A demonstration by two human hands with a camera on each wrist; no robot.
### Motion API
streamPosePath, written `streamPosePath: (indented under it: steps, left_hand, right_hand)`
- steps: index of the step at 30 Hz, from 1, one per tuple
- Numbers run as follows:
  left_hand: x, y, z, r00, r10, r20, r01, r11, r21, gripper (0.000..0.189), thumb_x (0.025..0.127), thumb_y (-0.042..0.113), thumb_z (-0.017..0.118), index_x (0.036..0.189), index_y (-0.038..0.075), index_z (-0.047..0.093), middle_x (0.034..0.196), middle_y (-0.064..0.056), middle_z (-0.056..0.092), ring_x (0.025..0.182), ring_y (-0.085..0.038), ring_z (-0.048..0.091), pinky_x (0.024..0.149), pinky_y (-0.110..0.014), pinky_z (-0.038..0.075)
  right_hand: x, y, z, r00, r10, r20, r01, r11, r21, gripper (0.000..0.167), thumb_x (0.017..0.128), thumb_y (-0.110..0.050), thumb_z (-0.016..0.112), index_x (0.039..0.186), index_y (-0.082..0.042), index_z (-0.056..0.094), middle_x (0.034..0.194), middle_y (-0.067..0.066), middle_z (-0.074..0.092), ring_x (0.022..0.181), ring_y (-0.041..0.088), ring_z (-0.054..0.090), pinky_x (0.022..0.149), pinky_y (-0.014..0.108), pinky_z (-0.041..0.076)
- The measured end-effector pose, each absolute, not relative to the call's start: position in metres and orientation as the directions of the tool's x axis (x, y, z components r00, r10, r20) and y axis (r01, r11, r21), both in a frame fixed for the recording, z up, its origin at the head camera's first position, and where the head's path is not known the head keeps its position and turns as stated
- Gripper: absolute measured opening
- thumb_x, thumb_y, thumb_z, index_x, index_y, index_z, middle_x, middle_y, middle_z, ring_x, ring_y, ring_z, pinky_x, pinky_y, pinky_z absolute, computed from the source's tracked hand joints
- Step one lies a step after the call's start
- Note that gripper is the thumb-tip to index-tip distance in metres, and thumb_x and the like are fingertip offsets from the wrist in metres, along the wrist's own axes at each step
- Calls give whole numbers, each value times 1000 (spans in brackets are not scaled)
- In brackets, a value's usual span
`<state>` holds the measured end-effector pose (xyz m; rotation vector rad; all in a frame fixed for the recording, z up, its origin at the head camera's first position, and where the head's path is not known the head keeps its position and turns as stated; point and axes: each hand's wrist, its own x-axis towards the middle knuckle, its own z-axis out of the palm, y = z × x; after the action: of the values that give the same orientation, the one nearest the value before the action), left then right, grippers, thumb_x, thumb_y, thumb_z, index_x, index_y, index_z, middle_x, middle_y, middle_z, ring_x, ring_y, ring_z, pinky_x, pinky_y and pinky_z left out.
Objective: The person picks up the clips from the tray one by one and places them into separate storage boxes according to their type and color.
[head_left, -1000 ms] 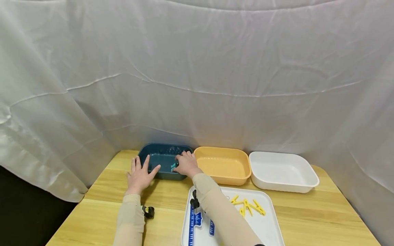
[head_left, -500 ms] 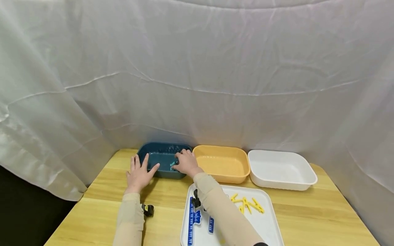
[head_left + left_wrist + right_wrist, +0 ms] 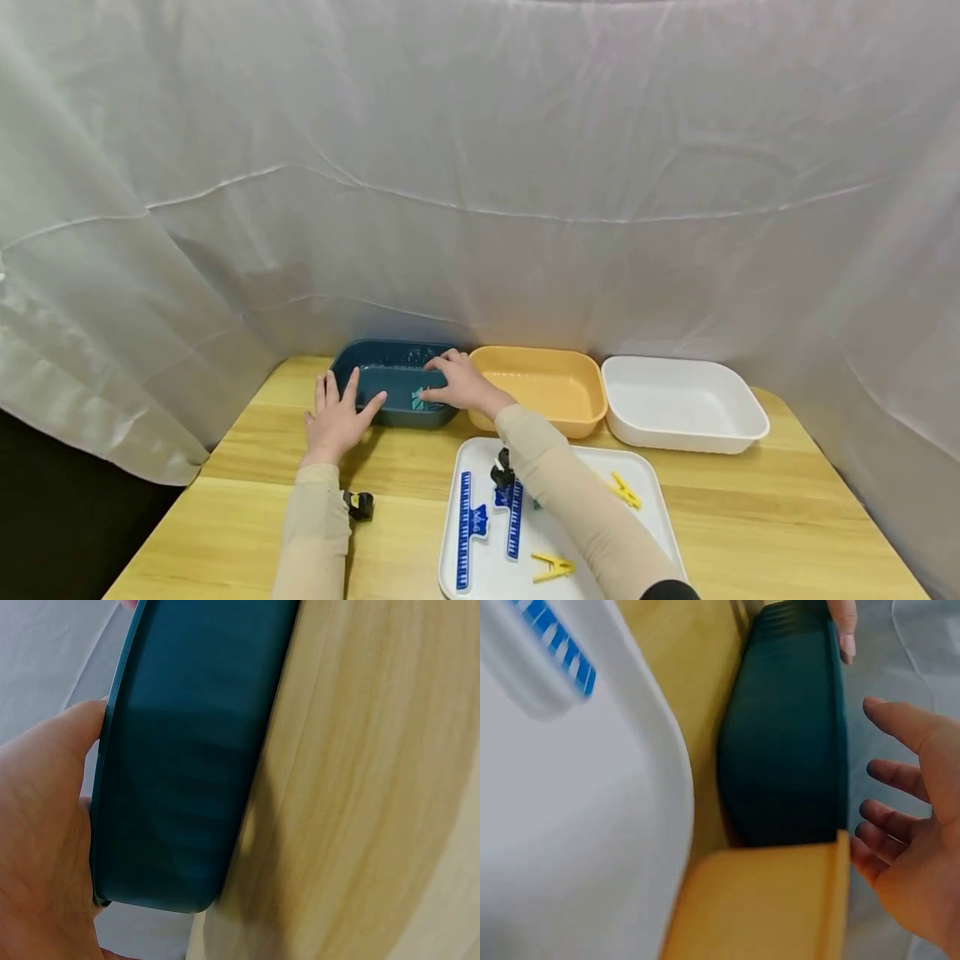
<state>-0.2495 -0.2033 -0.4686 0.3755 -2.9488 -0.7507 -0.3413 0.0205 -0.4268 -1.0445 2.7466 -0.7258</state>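
Note:
Spread fingers of my left hand rest on the near left rim of the dark teal-blue bin. In the left wrist view, that hand's thumb touches the bin's rim. My right hand is over the bin's right end, where the yellow bin adjoins it. Its fingers are apart and hold nothing, as the right wrist view also shows the hand. Below its thumb, a small teal clip-like object lies on the bin floor; its exact shape is too small to tell.
Right of it stand a yellow bin and a white bin. A white tray in front bears two blue clips with a piano-key pattern and yellow clothespins. The right forearm covers part of the tray.
My right hand has let go of the teal object, its fingers opening and lifting slightly to the right. My left hand keeps its place on the rim. The head view has tilted slightly downward.

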Motion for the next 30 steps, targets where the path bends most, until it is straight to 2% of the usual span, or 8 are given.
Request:
streamPosePath:
  steps: [6,13,17,22,30]
  left_hand:
    - [-249,-205,-469,-966,-257,14,-219,853,473,92,90,77,32,159,23,5,162,-22,-15,149,-41,-20,107,-80,5]
    - [-250,-206,-469,-969,-246,9,-213,856,471,92,90,77,32,159,23,4,161,-22,-17,149,-41,-19,107,-80,4]
    - [-250,-203,-468,-969,-248,5,-214,845,491,89,92,72,36,159,23,4,161,-21,-18,149,-41,-19,107,-80,4]
    - [-251,-198,-467,-970,-243,2,-211,845,492,89,92,72,36,159,24,4,162,-21,-17,149,-40,-20,107,-79,4]
    - [-257,-197,-468,-972,-236,13,-199,848,491,90,91,74,35,159,24,4,162,-21,-17,149,-40,-21,108,-79,5]
  right_hand:
    - [-337,36,-413,-717,-695,63,-637,616,-463,53,90,-42,67,136,-20,54,145,9,42,130,26,40,109,45,41]
    - [-329,57,-396,-703,-707,78,-652,597,-467,55,91,-43,66,138,-20,53,147,8,40,135,27,37,112,48,39]
    - [-323,73,-391,-689,-716,113,-672,574,-468,53,89,-41,69,136,-20,55,145,9,43,135,29,38,111,50,39]
    - [-315,102,-391,-651,-744,149,-709,526,-469,53,87,-39,73,133,-21,57,139,6,47,130,25,41,109,47,41]
    - [-297,154,-384,-649,-755,89,-674,517,-528,52,86,-45,71,133,-28,56,142,0,45,133,21,40,111,48,40]
